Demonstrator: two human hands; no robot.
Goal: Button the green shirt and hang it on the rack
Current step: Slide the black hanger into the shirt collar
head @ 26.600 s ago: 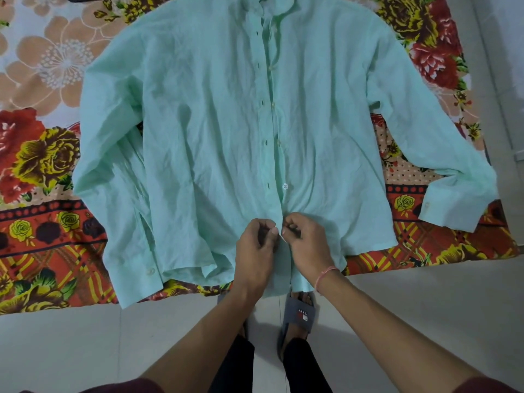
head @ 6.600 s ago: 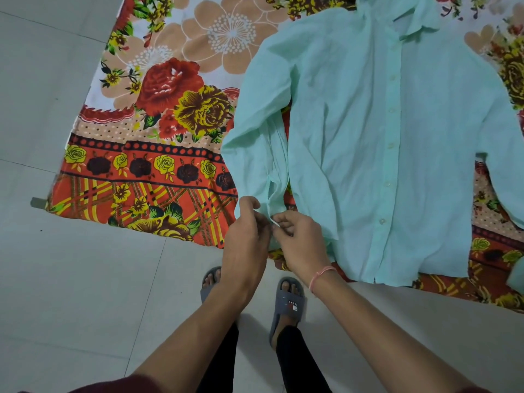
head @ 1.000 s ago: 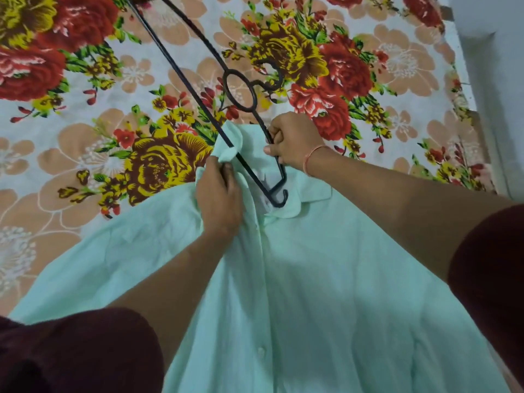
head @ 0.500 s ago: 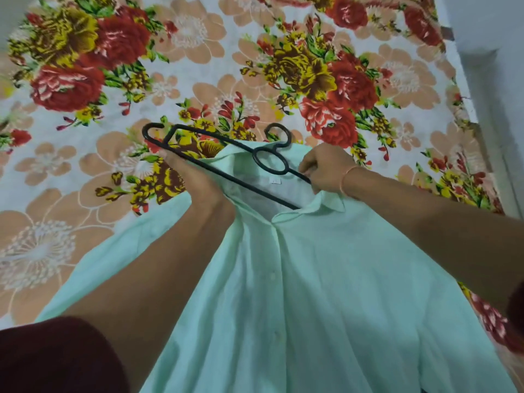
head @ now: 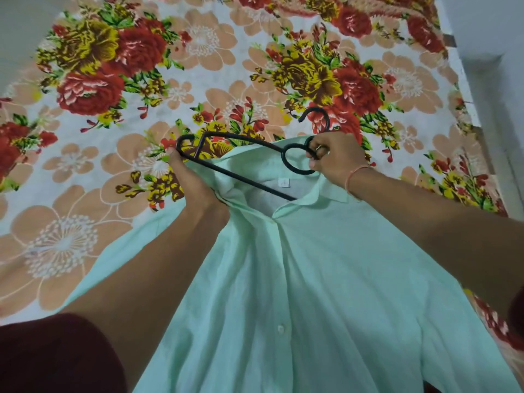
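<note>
A pale green button-up shirt [head: 312, 279] lies front-up on a floral bedsheet [head: 198, 80], its collar pulled open. The right hand's [head: 337, 160] grip curls around the ring below the hook of a thin black hanger [head: 249, 180], one end of which runs inside the collar. The left hand's [head: 195, 185] grip pinches the shirt's shoulder cloth at the hanger's exposed end.

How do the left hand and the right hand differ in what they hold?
The left hand grips the green shirt by its collar; the right hand grips the black hanger at its ring. The right hand has a pink thread at its wrist; the left hand has none. Both grip something.
</note>
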